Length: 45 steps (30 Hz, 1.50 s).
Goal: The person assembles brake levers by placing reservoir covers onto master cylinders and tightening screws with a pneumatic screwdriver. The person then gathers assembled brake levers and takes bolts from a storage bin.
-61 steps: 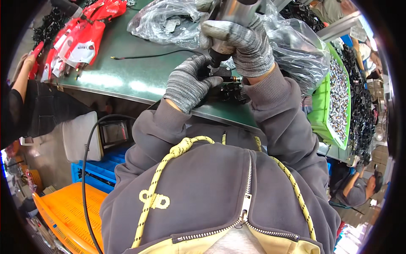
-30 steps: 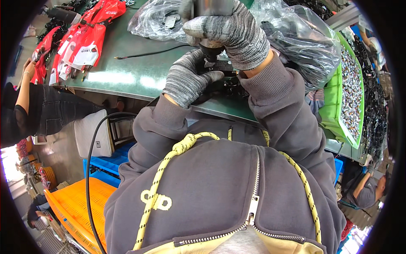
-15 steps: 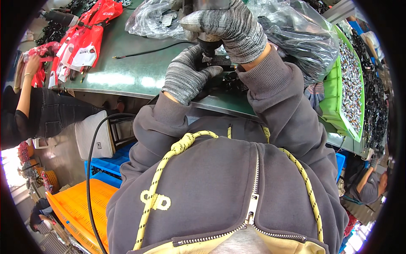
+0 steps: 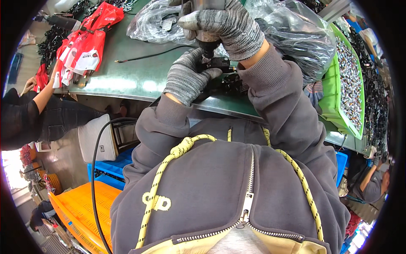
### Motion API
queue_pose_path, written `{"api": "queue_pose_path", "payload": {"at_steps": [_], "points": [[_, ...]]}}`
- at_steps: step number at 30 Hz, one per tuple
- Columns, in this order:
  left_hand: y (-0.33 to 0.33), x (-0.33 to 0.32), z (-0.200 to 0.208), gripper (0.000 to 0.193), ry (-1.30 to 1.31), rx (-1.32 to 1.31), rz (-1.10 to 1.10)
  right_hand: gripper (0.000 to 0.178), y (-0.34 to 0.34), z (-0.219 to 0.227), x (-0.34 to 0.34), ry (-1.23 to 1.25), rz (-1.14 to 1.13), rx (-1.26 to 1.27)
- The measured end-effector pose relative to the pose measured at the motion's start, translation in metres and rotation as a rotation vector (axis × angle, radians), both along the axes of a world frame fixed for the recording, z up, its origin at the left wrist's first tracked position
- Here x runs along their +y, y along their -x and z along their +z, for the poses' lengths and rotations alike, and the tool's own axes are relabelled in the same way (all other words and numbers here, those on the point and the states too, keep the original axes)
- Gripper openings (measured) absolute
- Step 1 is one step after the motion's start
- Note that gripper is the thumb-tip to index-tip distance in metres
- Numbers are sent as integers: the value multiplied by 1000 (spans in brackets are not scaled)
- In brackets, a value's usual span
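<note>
My right hand (image 4: 237, 31), in a grey knitted glove, is wrapped round the body of an upright electric screwdriver (image 4: 209, 40) with a black nose pointing down. Below that nose, my gloved left hand (image 4: 185, 78) pinches a small black block-shaped part (image 4: 220, 63) over the table's front edge. The nose comes down at the part's left end; fingers hide whether the bit touches it. A black cable (image 4: 156, 54) with a metal tip runs out leftward from behind the left hand. Several dark small parts (image 4: 233, 84) lie beside it, partly hidden.
Clear plastic bags (image 4: 296, 38) of black items sit to the right, and another bag (image 4: 154, 23) lies farther back. A green bin (image 4: 334, 91) holds many small metal pieces. Red packages (image 4: 91, 46) cover the green table's (image 4: 120, 78) left end, where a co-worker's arm (image 4: 46, 95) reaches in.
More of the black part shows beside my left fingers. Both hands keep their grip with little movement. At left, the co-worker's hands have shifted among the red packages.
</note>
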<state>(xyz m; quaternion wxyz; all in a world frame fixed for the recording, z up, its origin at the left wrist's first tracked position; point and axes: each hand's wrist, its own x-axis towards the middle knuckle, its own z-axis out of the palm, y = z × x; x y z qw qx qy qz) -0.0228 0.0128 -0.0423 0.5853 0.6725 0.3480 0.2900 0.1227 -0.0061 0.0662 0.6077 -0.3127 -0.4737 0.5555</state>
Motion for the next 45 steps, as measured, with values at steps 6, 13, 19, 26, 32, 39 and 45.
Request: {"api": "queue_pose_path", "payload": {"at_steps": [6,13,19,26,32,39,45], "points": [[7,-8,27,40,15,85,-22,46,-31,21,11,-5,520,-10],[2,7,10,57,151,-48,-26,30,7,-5,21,-182,-107,43],[-7,12,7,56,116,7,-5,43,-3,4,11,42,-122,82],[-4,17,-4,68,91,32,56,27,-14,-28,41,-28,-347,-52],[-9,8,17,40,178,-59,-110,27,-63,5,5,-376,-66,-192],[-1,1,23,45,-159,115,-151,39,-92,47,-21,-326,-544,-311],[17,-21,40,77,-286,207,-59,40,-133,-15,-75,-181,-706,-399]]}}
